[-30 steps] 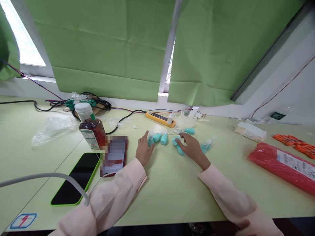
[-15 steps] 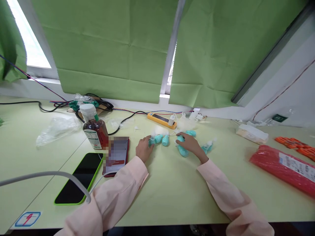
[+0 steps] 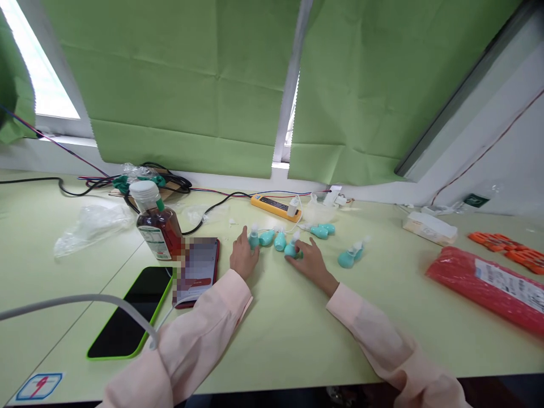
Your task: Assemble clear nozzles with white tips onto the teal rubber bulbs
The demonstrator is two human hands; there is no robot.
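Several small teal bottles with clear tops are spread over the pale green table (image 3: 272,340). My left hand (image 3: 243,255) is closed around the leftmost teal bottle (image 3: 254,238), which stands upright. My right hand (image 3: 309,259) pinches another upright teal bottle (image 3: 290,248) between thumb and fingers. Between the hands are a tilted teal bottle (image 3: 267,238) and one more teal bottle (image 3: 279,241). Behind my right hand two lie side by side, the nearer teal bottle (image 3: 318,232) among them. Farther right is a teal bottle (image 3: 346,259) against another.
To the left are a bottle of dark red liquid (image 3: 159,229), a green-edged phone (image 3: 131,311) and a red-edged phone (image 3: 198,272). A yellow power strip (image 3: 274,208) lies behind. A red plastic package (image 3: 484,283), a white box (image 3: 430,228) and orange items (image 3: 505,249) are at the right.
My right hand has moved left and now grips a teal bottle beside the middle ones. The bottles at the right are arranged differently. My left hand stays at its bottle. The view has shifted slightly.
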